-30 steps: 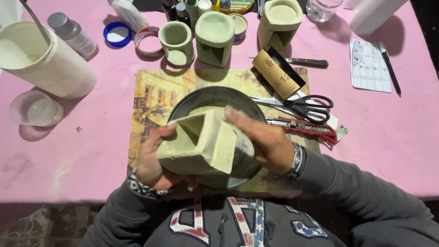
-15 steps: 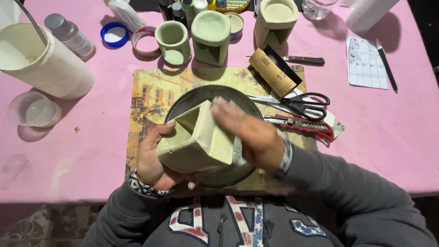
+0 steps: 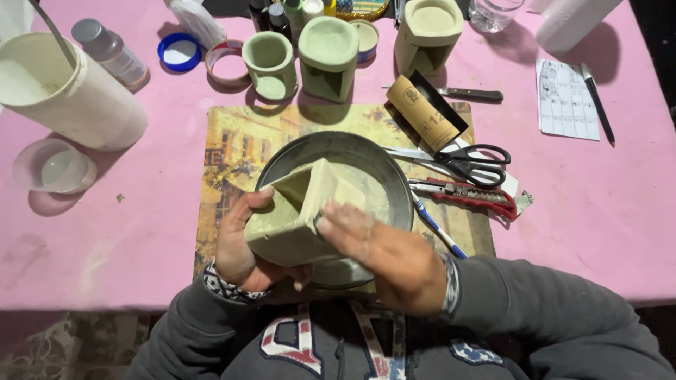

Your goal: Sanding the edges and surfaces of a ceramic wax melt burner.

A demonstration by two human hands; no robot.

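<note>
My left hand (image 3: 239,246) grips a pale green, boxy cast block (image 3: 296,218) with a square hollow in one side, tilted over a dark round pan (image 3: 384,172). My right hand (image 3: 380,253) lies flat against the block's near right face, fingers pressed to its surface; whether it holds anything under the fingers is hidden. The pan sits on a printed placemat (image 3: 232,141) on the pink table (image 3: 598,204).
Similar green cast pieces (image 3: 327,49) stand at the back with a round one (image 3: 270,63). Scissors (image 3: 465,158), a red utility knife (image 3: 465,195), a sandpaper roll (image 3: 422,112) and a knife (image 3: 468,93) lie right of the pan. A white bucket (image 3: 67,91) stands left.
My right hand has slid down and toward me across the block's face, from its upper right side to its near corner. The left hand keeps the block in place, tilted slightly more.
</note>
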